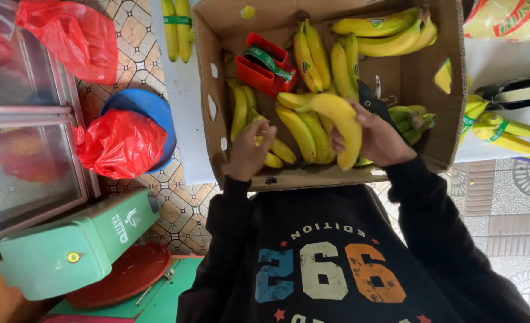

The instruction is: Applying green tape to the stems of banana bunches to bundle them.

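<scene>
While leaning over cardboard box on white worktop: right hand grip clenched on banana bunch, lifted above box contents. Left hand grip loose, fingertips touching bananas in box. Farther back, red tape dispenser, more banana bunches.

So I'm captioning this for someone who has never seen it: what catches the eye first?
A cardboard box packed with yellow bananas fills the middle, with the right hand gripping a bunch of bananas and the left hand beside it. At left, two red plastic bags, one on a blue basin.
</scene>
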